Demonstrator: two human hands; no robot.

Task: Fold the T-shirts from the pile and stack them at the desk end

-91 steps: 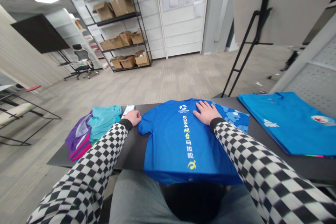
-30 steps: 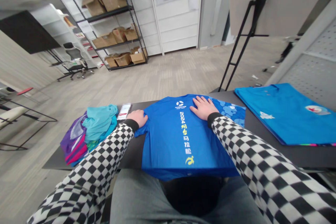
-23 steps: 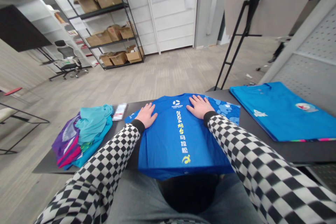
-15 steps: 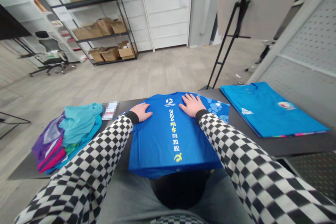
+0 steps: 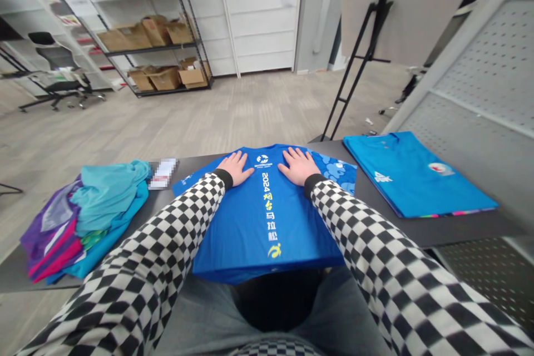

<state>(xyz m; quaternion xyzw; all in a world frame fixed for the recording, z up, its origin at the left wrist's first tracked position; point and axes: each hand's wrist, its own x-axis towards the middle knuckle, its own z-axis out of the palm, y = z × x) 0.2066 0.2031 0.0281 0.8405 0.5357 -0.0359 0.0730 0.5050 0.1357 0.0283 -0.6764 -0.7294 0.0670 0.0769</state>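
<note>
Palm down on the left shoulder of a bright blue short-sleeved cloth T-shirt (image 5: 229, 228), with fingers spread: the left hand (image 5: 236, 168). Same on the other side, near the neck, with the right hand (image 5: 298, 167): palm down, fingers fanned out. Pressing hard or just resting: hard to tell. Over both arms, black-and-white checked sleeves (image 5: 354, 217) with black cuffs.

Under the hands, the T-shirt, laid flat in the middle of a long dark grey table (image 5: 450, 229), with neck at the far edge and bottom hanging over the near edge. Down the middle, white and yellow writing, with 2024 near the top and a yellow curly mark at the end.

Off to the left, a messy heap of turquoise, purple and pink cloth (image 5: 104, 194); just beside, a small flat white thing (image 5: 163, 173), too blurred to read. Off to the right, a neat flat pile of lighter blue shirts (image 5: 417, 178). Farther back, a black metal shelf (image 5: 148, 50) with brown cardboard boxes (image 5: 166, 78).
</note>
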